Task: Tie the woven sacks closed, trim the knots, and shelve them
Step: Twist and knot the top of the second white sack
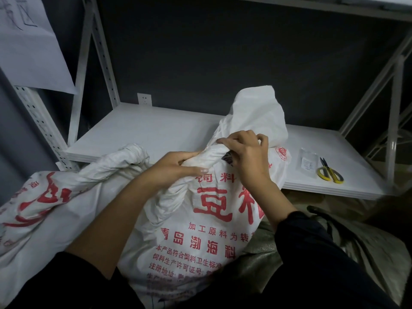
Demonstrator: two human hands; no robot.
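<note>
- The white woven plastic sack with red print [211,208] stood directly beneath both hands, against the front edge of the white flat shelf board [156,130].
- The left hand [178,167] gripped its twisted, rope-like neck, and the right hand [247,152] clutched the gathered mouth just beyond.
- The weave looked crinkly, slick and creased. It would probably slip unless held at the neck.
- Yellow-handled steel scissors [330,172] lay well right of the right hand.

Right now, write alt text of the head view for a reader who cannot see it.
A person's left hand and right hand grip the twisted neck of a white woven sack printed in red. Yellow-handled scissors lie on the shelf behind it; a second sack slumps at left.
</note>
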